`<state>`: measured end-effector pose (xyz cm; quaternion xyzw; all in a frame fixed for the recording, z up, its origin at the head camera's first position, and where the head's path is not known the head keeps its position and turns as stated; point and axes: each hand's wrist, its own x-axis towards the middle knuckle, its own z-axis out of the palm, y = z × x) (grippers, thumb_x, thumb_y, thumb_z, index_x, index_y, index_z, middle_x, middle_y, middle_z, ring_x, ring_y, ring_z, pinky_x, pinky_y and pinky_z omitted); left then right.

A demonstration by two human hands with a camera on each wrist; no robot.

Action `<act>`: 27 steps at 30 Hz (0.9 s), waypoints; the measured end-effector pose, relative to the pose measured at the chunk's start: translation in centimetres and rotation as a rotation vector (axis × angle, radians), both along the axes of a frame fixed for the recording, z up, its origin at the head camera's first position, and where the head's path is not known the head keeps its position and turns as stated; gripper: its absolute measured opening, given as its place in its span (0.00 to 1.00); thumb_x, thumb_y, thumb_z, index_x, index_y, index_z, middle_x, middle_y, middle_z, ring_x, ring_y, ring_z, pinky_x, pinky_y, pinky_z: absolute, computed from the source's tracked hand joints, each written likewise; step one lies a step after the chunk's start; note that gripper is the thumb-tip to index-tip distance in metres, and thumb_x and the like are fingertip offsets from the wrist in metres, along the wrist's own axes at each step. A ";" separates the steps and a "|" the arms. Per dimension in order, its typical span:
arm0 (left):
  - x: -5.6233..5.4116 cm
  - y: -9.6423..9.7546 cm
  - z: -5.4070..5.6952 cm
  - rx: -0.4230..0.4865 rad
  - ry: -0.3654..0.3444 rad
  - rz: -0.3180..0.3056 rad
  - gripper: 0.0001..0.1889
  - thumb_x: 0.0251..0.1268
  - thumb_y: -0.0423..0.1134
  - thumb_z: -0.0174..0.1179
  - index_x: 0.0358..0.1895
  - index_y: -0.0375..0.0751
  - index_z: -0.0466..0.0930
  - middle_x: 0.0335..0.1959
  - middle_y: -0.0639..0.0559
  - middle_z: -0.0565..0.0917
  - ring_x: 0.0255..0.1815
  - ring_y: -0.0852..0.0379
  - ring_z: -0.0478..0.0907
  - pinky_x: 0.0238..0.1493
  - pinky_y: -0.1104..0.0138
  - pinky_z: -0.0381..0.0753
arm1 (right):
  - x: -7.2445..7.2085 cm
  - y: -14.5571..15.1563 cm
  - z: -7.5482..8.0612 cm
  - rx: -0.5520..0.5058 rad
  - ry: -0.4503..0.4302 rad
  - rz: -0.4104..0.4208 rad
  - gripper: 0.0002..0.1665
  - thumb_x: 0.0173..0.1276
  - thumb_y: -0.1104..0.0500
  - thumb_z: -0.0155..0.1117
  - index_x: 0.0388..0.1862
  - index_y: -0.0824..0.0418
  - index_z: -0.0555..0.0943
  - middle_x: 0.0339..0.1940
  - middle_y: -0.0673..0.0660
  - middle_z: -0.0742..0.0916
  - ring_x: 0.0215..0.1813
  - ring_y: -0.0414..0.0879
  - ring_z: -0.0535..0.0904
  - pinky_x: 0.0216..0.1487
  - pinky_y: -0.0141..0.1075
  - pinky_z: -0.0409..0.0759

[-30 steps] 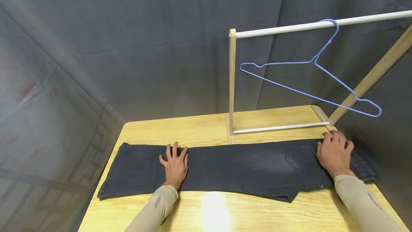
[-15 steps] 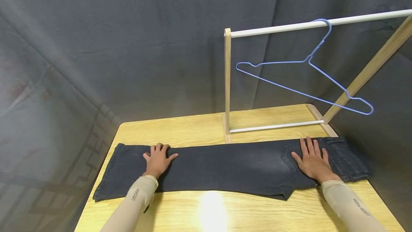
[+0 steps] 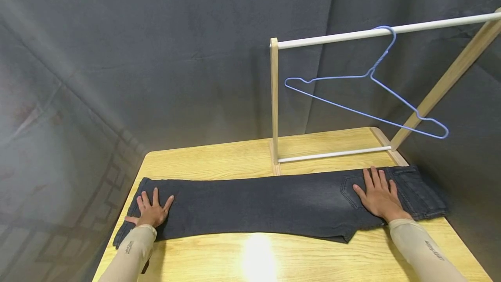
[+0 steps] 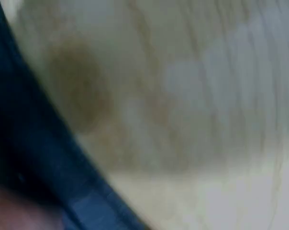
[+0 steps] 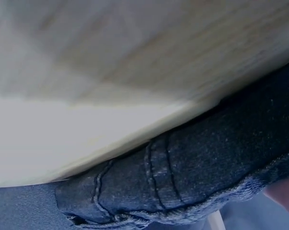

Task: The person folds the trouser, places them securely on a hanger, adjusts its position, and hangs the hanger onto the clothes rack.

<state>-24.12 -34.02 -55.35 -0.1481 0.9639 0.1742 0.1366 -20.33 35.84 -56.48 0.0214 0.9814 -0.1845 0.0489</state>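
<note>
A pair of dark jeans (image 3: 250, 206), folded lengthwise, lies flat across the table, leg hems at the left and waistband at the right. My left hand (image 3: 152, 213) rests on the leg end near the hems with its fingers spread. On the seat, beside the back pocket, my right hand (image 3: 379, 197) lies flat with fingers spread. In the left wrist view the jeans' edge (image 4: 63, 139) runs blurred beside the wood. The right wrist view has the stitched edge of the jeans (image 5: 183, 167) close up, with a bit of hand at the right.
A wooden table (image 3: 211, 258) carries a garment rack (image 3: 275, 103) with white rods behind the jeans. From its top rod hangs a blue wire hanger (image 3: 352, 110). Grey curtains (image 3: 176, 55) enclose the back and sides.
My left hand has slid left along the leg to near the hems. My right hand has moved left from the waistband onto the seat, its fingers flattening out, and then stayed.
</note>
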 end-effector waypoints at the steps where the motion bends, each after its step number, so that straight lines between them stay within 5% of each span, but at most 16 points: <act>1: 0.1 -0.3 -0.1 -0.020 0.042 0.033 0.53 0.71 0.72 0.38 0.79 0.34 0.30 0.78 0.27 0.26 0.78 0.27 0.19 0.60 0.20 0.18 | 0.0 -0.1 0.0 -0.005 -0.002 0.001 0.51 0.79 0.32 0.30 0.81 0.67 0.35 0.80 0.72 0.36 0.79 0.72 0.26 0.71 0.73 0.27; 7: 0.6 -2.4 0.4 -0.160 0.272 0.272 0.44 0.71 0.57 0.51 0.68 0.14 0.52 0.63 0.14 0.58 0.66 0.18 0.54 0.60 0.21 0.50 | 0.1 -0.3 0.1 -0.010 0.000 -0.005 0.50 0.79 0.32 0.29 0.81 0.67 0.36 0.80 0.72 0.37 0.79 0.72 0.26 0.71 0.72 0.27; 10: 0.9 -3.9 1.4 -0.185 0.284 0.272 0.32 0.72 0.48 0.51 0.55 0.12 0.66 0.53 0.13 0.69 0.56 0.17 0.66 0.56 0.25 0.57 | 0.2 -0.1 0.3 -0.016 0.000 -0.013 0.50 0.79 0.32 0.29 0.81 0.68 0.37 0.80 0.73 0.38 0.79 0.73 0.26 0.71 0.73 0.27; 13: 1.5 -5.4 2.2 -0.173 0.367 0.254 0.23 0.74 0.43 0.50 0.45 0.17 0.74 0.45 0.17 0.77 0.46 0.18 0.75 0.48 0.28 0.66 | 0.0 -0.2 0.3 -0.012 -0.005 -0.016 0.50 0.79 0.32 0.29 0.81 0.69 0.38 0.80 0.73 0.38 0.79 0.73 0.27 0.71 0.73 0.27; 17: 1.8 -6.6 2.5 -0.158 0.487 0.235 0.20 0.77 0.43 0.48 0.45 0.22 0.74 0.44 0.20 0.77 0.43 0.17 0.75 0.39 0.31 0.73 | -0.3 -0.2 0.2 0.003 -0.003 -0.021 0.51 0.79 0.31 0.29 0.81 0.68 0.39 0.80 0.73 0.40 0.79 0.73 0.28 0.71 0.73 0.29; 23: 2.0 -6.6 1.7 -0.172 0.319 0.177 0.20 0.77 0.40 0.45 0.46 0.18 0.68 0.42 0.17 0.76 0.41 0.18 0.76 0.37 0.34 0.77 | -0.4 -0.3 -0.1 -0.009 -0.013 -0.026 0.51 0.78 0.30 0.30 0.81 0.67 0.40 0.81 0.73 0.40 0.79 0.73 0.29 0.71 0.73 0.28; 27: 1.7 -4.5 1.4 -0.232 0.354 0.182 0.20 0.72 0.36 0.47 0.51 0.15 0.63 0.48 0.14 0.68 0.49 0.15 0.69 0.47 0.32 0.71 | -0.2 -0.2 -0.2 -0.009 -0.015 -0.029 0.52 0.77 0.29 0.29 0.81 0.66 0.39 0.81 0.72 0.40 0.79 0.73 0.28 0.71 0.72 0.26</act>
